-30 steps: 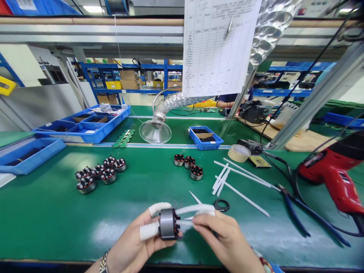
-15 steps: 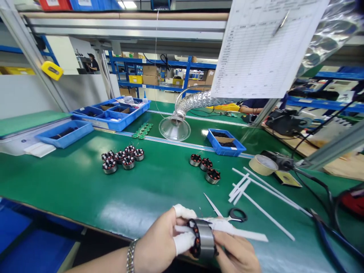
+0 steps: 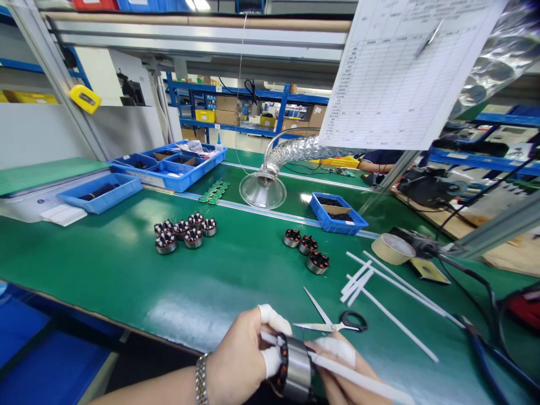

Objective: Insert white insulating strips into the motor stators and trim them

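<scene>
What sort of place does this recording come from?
Most likely an electronics or small-motor assembly workshop. A green-topped workbench holds small round metal-ringed parts, probably motor stators, a clear funnel-shaped fume hood on silver ducting sits beyond them, and blue plastic parts trays lie nearby.

Green-topped workbench (image 3: 126, 270) | left of centre: a tight cluster of wound motor stators (image 3: 181, 233) | centre: three more stators (image 3: 306, 252) close together | right: open scissors (image 3: 333, 323), loose white strips (image 3: 390, 306) just beside them (thin and long, like splints), a roll of tan tape (image 3: 393, 248) | far side: blue tray (image 3: 337, 214)
</scene>
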A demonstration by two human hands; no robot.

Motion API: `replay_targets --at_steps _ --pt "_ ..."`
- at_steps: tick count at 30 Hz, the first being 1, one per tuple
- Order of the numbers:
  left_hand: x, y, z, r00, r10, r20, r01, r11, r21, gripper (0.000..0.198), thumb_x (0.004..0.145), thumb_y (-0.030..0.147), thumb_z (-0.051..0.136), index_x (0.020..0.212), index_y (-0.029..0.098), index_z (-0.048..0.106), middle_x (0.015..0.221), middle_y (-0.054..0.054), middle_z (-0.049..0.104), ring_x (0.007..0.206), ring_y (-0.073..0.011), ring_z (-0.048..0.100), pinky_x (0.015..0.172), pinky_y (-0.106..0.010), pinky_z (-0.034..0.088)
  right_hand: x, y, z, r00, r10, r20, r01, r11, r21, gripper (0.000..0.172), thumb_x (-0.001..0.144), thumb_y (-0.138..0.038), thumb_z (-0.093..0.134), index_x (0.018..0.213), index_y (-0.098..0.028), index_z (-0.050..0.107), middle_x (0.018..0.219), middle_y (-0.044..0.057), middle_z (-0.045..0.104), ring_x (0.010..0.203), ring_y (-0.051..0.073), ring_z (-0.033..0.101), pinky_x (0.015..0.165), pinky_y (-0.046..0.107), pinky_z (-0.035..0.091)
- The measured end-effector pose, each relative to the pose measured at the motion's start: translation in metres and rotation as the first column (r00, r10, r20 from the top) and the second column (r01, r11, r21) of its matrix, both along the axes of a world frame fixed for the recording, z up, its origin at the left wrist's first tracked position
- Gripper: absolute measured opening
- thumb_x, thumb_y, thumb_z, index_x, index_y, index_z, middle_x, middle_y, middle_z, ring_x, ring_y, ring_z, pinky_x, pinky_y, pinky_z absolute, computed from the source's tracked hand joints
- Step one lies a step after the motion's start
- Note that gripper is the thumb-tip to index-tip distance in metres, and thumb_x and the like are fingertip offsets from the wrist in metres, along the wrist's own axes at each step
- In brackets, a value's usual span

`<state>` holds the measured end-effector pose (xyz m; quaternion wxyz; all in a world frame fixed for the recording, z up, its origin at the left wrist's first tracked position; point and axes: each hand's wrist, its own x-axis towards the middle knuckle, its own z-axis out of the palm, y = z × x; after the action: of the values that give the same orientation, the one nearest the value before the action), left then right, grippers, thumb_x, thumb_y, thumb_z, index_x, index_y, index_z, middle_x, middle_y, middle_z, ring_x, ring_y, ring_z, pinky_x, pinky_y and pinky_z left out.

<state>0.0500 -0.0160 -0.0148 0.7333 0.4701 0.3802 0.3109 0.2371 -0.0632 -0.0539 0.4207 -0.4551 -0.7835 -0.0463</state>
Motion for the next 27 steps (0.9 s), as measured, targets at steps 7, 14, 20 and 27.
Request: replay_targets --at_steps 7,14,20,27 --pt "-0.001 0.001 0.001 0.999 -0.040 -0.012 0.040 0.999 -0.022 0.024 0.051 0.002 0.049 0.072 0.015 0.049 0.064 0.003 0.056 0.060 -0.0099 0.054 0.059 -0.024 0.042 0.003 0.010 -0.018 0.996 0.072 -0.058 -0.081 0.983 -0.166 0.023 0.084 -0.022 0.045 0.093 -0.026 0.066 0.064 0.001 0.065 0.053 0.014 0.062 0.048 0.019 0.052" --pt "-0.003 0.001 0.000 0.999 -0.051 0.008 0.051 0.998 -0.039 0.025 0.051 0.001 0.051 0.071 0.016 0.051 0.068 0.002 0.060 0.066 -0.0123 0.060 0.062 -0.025 0.045 0.006 0.009 -0.017 0.995 -0.043 -0.092 0.005 0.928 -0.373 0.019 0.080 -0.033 0.053 0.067 -0.023 0.063 0.055 -0.003 0.059 0.044 0.010 0.055 0.039 0.015 0.044" --pt "-0.004 0.002 -0.001 0.998 -0.058 -0.004 0.058 0.997 -0.041 0.027 0.051 -0.002 0.050 0.072 0.015 0.051 0.068 0.001 0.062 0.065 -0.0115 0.060 0.061 -0.023 0.046 0.001 0.006 -0.003 0.995 0.042 0.093 -0.004 0.927 -0.375 0.022 0.084 -0.024 0.045 0.079 -0.023 0.065 0.056 -0.001 0.059 0.046 0.010 0.055 0.041 0.016 0.045" --pt "-0.020 0.018 -0.005 0.986 0.120 0.119 -0.100 0.982 -0.158 0.021 0.070 0.007 0.052 0.088 0.017 0.052 0.075 -0.002 0.066 0.064 -0.0143 0.063 0.050 -0.021 0.048 0.067 0.043 0.014 0.872 -0.100 0.479 0.191 0.971 -0.143 0.040 0.083 -0.013 0.032 0.117 -0.017 0.052 0.109 0.010 0.061 0.099 0.018 0.057 0.083 0.030 0.049"
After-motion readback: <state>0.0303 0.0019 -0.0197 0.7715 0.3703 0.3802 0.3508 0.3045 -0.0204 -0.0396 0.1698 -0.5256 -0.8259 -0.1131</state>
